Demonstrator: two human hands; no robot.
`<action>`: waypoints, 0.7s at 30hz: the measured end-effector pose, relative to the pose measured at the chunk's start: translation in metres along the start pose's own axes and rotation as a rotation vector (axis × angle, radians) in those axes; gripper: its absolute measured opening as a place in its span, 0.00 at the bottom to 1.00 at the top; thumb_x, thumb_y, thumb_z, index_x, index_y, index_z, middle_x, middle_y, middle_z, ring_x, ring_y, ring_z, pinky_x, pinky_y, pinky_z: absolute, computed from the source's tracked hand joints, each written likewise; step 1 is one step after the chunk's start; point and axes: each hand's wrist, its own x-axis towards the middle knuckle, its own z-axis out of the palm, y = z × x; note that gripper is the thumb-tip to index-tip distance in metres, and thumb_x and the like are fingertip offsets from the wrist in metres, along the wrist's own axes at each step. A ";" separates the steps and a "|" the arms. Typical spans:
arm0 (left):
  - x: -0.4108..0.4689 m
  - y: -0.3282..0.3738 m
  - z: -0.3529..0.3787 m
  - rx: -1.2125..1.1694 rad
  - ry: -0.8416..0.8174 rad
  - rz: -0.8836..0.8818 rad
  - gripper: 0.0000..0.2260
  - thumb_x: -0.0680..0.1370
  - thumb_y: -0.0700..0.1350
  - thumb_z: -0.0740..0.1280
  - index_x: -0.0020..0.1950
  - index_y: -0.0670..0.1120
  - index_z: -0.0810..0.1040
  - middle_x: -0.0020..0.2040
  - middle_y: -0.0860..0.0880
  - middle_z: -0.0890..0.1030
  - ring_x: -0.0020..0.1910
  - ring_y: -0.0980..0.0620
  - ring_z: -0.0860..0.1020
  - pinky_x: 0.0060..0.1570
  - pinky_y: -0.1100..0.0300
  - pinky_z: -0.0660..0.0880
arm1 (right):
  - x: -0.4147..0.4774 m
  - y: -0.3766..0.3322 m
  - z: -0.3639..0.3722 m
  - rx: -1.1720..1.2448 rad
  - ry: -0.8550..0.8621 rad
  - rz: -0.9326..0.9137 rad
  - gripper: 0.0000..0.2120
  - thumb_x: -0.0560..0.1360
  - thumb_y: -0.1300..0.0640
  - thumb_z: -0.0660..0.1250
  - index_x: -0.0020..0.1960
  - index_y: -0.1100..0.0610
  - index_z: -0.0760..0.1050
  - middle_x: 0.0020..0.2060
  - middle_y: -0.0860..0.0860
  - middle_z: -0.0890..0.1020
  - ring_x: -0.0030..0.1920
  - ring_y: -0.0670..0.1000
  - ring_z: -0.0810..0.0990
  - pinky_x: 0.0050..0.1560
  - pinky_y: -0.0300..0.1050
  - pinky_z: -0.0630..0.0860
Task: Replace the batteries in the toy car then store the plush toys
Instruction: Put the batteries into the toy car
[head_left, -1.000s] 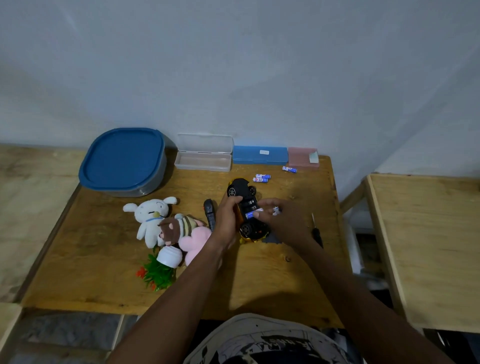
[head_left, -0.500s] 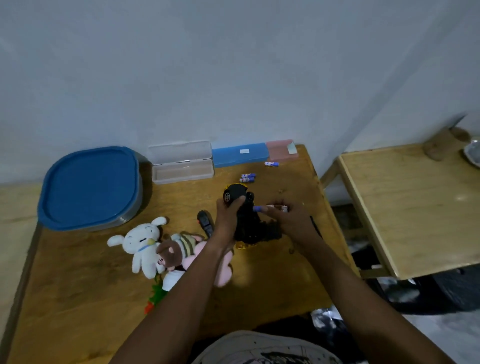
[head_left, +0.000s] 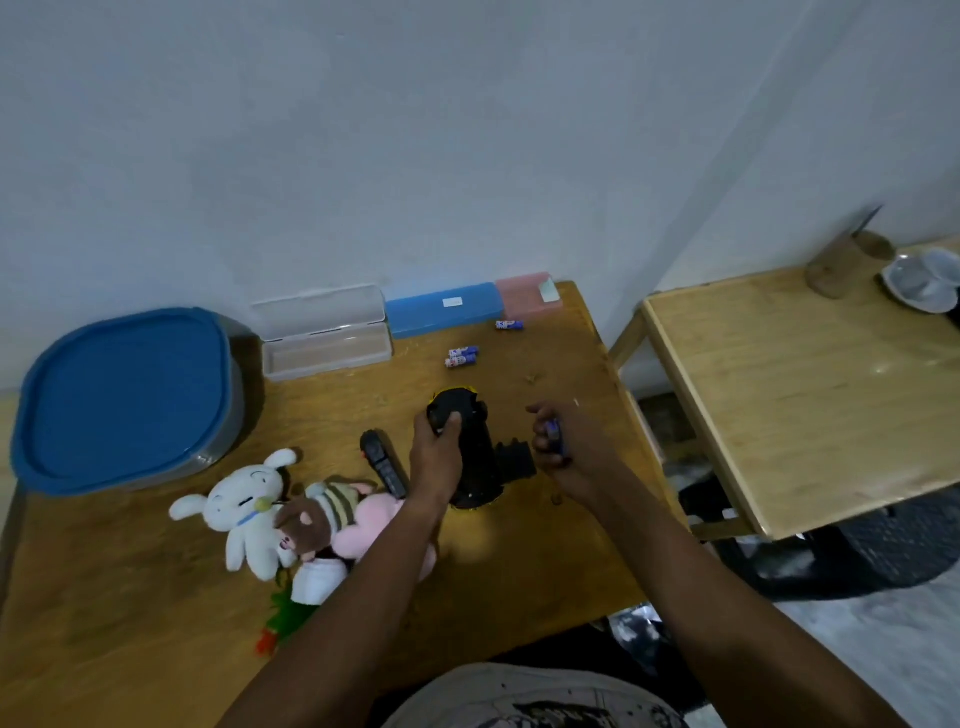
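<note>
The black toy car (head_left: 475, 457) lies upside down on the wooden table (head_left: 156, 597), with my left hand (head_left: 436, 452) gripping its left side. My right hand (head_left: 566, 447) is just right of the car, fingers closed on a blue battery (head_left: 554, 432). Loose batteries (head_left: 461, 357) lie farther back, and one more battery (head_left: 509, 325) by the pink case. A white bunny plush (head_left: 249, 509), a brown striped plush (head_left: 317, 514) and a pink plush (head_left: 369, 525) lie in a heap left of my left arm. A black cover piece (head_left: 382, 462) rests beside the car.
A blue-lidded grey container (head_left: 124, 400) sits at the back left. An open clear case (head_left: 324, 338), a blue case (head_left: 444, 309) and a pink case (head_left: 527, 293) line the wall. A green plastic plant (head_left: 285, 618) lies near the plushes. A second wooden table (head_left: 810, 395) stands to the right.
My right hand has pulled away from the car's underside to the right, still holding a battery. The camera has swung to the right and tilted; my left hand stays on the car.
</note>
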 end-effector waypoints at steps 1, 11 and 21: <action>0.000 0.000 0.002 0.011 0.021 -0.001 0.16 0.83 0.51 0.62 0.69 0.48 0.70 0.61 0.47 0.78 0.60 0.43 0.77 0.62 0.45 0.75 | 0.003 -0.003 0.000 0.009 -0.008 0.024 0.08 0.76 0.64 0.59 0.52 0.60 0.74 0.30 0.50 0.69 0.27 0.45 0.69 0.20 0.35 0.62; 0.003 0.000 0.016 0.168 0.209 0.038 0.22 0.83 0.43 0.61 0.78 0.48 0.65 0.68 0.45 0.77 0.66 0.44 0.75 0.65 0.55 0.70 | 0.044 -0.025 -0.012 -0.182 -0.168 0.178 0.03 0.75 0.61 0.66 0.42 0.55 0.75 0.33 0.49 0.75 0.27 0.44 0.71 0.24 0.35 0.68; -0.001 0.014 0.017 0.032 0.347 0.090 0.23 0.81 0.43 0.66 0.76 0.51 0.68 0.67 0.46 0.76 0.63 0.49 0.74 0.66 0.49 0.72 | 0.064 -0.030 -0.007 -0.214 -0.229 0.215 0.06 0.77 0.59 0.69 0.53 0.59 0.78 0.34 0.52 0.78 0.32 0.48 0.76 0.30 0.38 0.75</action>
